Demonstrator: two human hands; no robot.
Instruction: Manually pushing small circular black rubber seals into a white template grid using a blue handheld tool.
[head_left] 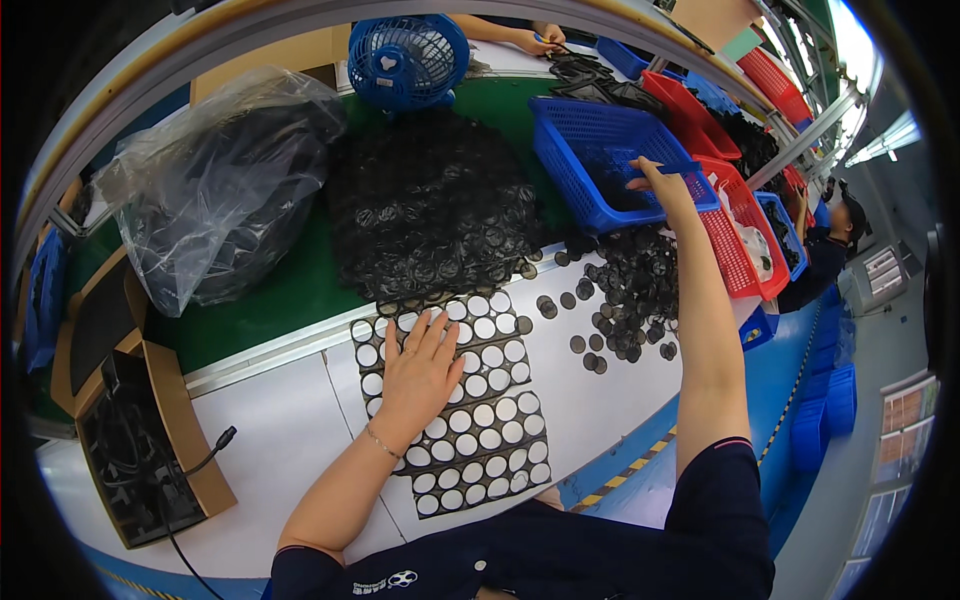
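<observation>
Along the near edge of the white bench [275,420], in the head view, we find the black sheets of white discs [480,445] laid out in rows in front of the body, where we judge they are easy to see and reach. The left hand [420,375] lies palm down across their left and far part, fingers spread and closed on nothing that we can see; such a flat touch would suit steadying thin sheets better than a grasp. The right hand [655,178] hangs over the right part of the blue basket [570,150], its fingers bent, but we cannot tell whether they pinch anything. Between that basket and the sheets, loose dark discs [635,290] lie heaped on the right of the bench, with a few strays toward the sheets; the spot seems chosen to keep them within the right arm's range. Beyond the sheets, a dark, glossy heap [430,210] rests on the green surface [275,300], close enough, we think, to serve as a supply within reach. The clear plastic bag [230,190] sits far left and the open cardboard box [185,430] near left, both apart from the sheets, which probably leaves the left forearm room.
</observation>
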